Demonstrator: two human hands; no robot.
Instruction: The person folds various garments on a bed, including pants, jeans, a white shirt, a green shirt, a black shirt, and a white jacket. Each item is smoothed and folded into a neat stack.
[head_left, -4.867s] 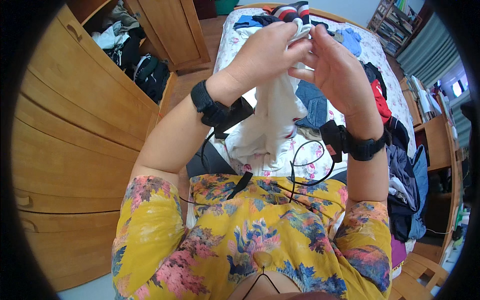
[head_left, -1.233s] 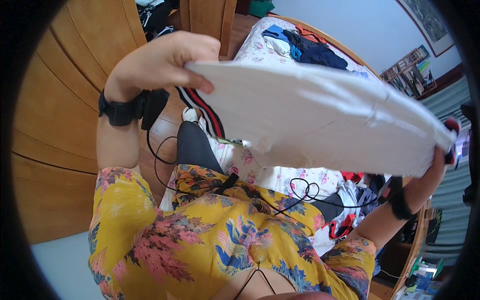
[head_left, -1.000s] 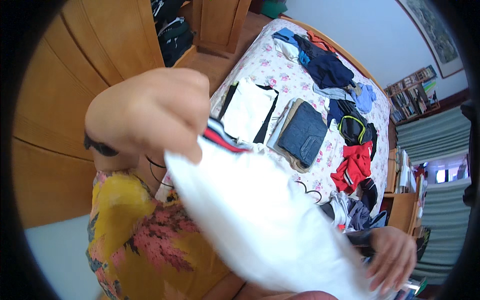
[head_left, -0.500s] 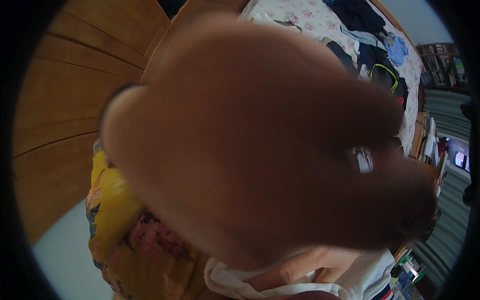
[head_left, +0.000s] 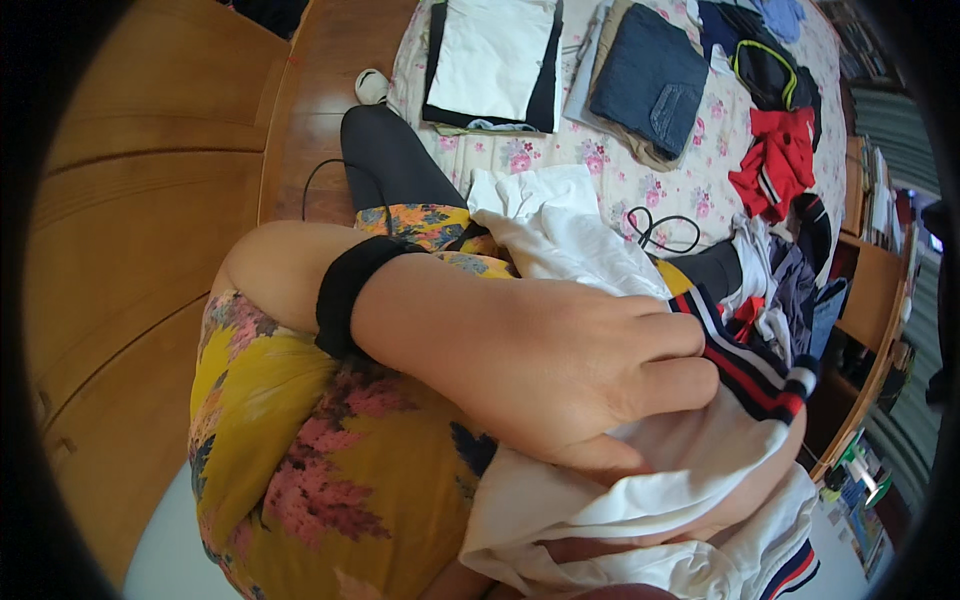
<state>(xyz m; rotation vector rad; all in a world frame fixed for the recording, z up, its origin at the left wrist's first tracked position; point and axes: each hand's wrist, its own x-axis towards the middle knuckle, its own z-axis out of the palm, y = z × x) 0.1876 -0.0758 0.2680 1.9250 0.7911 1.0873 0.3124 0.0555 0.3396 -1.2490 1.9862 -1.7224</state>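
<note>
My left hand (head_left: 600, 365), with a black band on its wrist, reaches across my lap from the left. Its fingers curl into a white garment (head_left: 525, 500) with navy, red and white striped ribbing. Bare skin of my right hand or forearm (head_left: 770, 470) shows between folds of the same garment, low on the right. Cloth covers the right fingers, so their grip is hidden. White cloth (head_left: 560, 225) also extends beyond my left hand toward the bed; whether it is one piece with the garment I cannot tell.
A flowered bedsheet (head_left: 600, 155) carries folded white clothes (head_left: 495, 60), folded dark trousers (head_left: 650, 85), a red garment (head_left: 775, 165) and loose clothes. A black cord loop (head_left: 665, 230) lies near my leg. Wooden cabinets (head_left: 150, 250) stand left, shelves (head_left: 870, 270) right.
A blurred arm and hand filled much of the view close to the camera. Now my left hand is lower, on the white garment, and the bed behind it shows.
</note>
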